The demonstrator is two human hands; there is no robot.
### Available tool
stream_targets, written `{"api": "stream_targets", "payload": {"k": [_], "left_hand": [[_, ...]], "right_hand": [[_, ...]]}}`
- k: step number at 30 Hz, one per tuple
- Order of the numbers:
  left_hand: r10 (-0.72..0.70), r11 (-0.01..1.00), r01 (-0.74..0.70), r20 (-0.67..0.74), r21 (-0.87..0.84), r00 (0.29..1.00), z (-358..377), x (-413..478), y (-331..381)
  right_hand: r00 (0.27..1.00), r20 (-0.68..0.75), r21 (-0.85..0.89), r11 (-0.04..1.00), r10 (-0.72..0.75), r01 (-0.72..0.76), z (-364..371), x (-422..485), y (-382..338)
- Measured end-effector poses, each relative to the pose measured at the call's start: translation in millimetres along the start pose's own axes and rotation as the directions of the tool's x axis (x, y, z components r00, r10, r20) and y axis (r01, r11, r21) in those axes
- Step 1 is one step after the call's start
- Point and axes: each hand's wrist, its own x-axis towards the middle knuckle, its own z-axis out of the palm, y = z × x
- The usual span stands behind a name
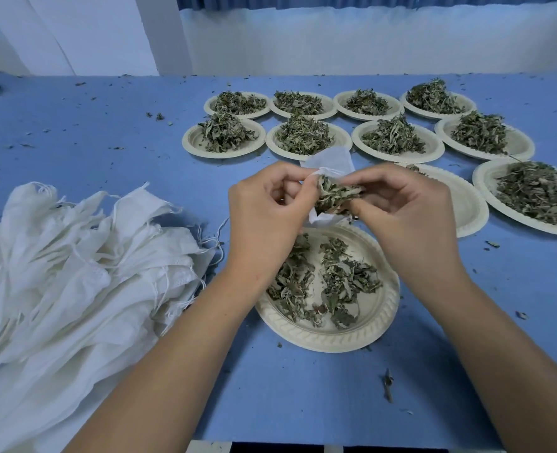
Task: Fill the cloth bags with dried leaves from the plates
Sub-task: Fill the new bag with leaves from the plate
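We judge the bag light and limp, apt to fold shut, so it is best held by the rim. Our left hand pinches that edge. Our right hand grips a brittle clump of leaves at its fingertips, at the bag's mouth, above the plate.

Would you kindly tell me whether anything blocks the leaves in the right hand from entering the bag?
Nothing visible does. The right hand holds the clump of leaves right at the mouth of the cloth bag, which the left hand pinches by its edge, above the near plate.
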Motion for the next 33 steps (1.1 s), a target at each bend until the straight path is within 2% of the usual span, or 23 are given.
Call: {"api": "stream_targets", "payload": {"k": [2,4,6,10,14,16,19,21,24,26,28,30,33], "left_hand": [[0.003,1.0,-0.002,0.015,-0.014,1.0,1.4,-1.2,0.4],[0.017,1.0,-0.017,0.032,-0.006,0.999,3.1,-2.5,0.4],[0.022,1.0,-0.023,0.035,0.016,0.999,4.3,-2.8,-0.6],[0.013,0.999,-0.013,0.009,0.042,1.0,4.2,-1.9,-2.6],[0.055,0.997,-0.06,0.092,0.05,0.994,6.3,-5.9,-1.9],[0.063,0.996,-0.068,0.096,0.053,0.993,6.5,-5.9,-2.2],[0.035,0.998,-0.036,0.015,0.058,0.999,3.4,-1.3,-4.1],[0.013,0.998,-0.011,-0.028,0.061,1.0,2.1,1.0,-5.3],[0.022,0.999,-0.023,0.018,0.033,1.0,3.4,-1.3,-2.4],[0.029,1.0,-0.028,0.07,-0.01,0.997,4.1,-3.5,-1.1],[0.003,0.999,0.0,0.077,-0.049,0.997,3.6,-3.2,-1.5],[-0.011,0.998,0.015,0.06,-0.061,0.998,2.6,-2.1,-1.1],[-0.014,0.999,0.014,-0.006,-0.04,1.0,1.6,0.0,-1.7]], "right_hand": [[0.992,0.032,-0.222,0.967,-0.124,0.128,3.6,-2.8,0.9],[0.976,0.098,-0.357,0.908,-0.196,0.218,5.3,-4.2,2.9],[0.954,0.157,-0.395,0.869,-0.256,0.299,3.4,-3.6,4.5],[0.925,0.231,-0.383,0.846,-0.301,0.371,-2.5,-0.2,4.2],[0.917,0.25,-0.471,0.789,-0.311,0.395,5.2,-0.8,7.5],[0.929,0.237,-0.437,0.823,-0.284,0.362,5.9,-1.1,8.4],[0.965,0.22,-0.174,0.968,-0.141,0.181,1.6,0.9,5.1],[0.97,0.198,-0.052,0.987,-0.14,0.153,-0.5,1.7,3.3],[0.935,0.157,-0.184,0.92,-0.319,0.345,2.0,-0.5,1.8],[0.905,0.202,-0.307,0.853,-0.375,0.422,5.6,-2.3,3.2],[0.89,0.321,-0.365,0.825,-0.323,0.431,7.1,-2.5,5.6],[0.872,0.396,-0.354,0.829,-0.287,0.433,4.7,-1.7,6.3],[0.902,0.262,-0.295,0.861,-0.343,0.414,-2.8,-0.2,1.7]]}}
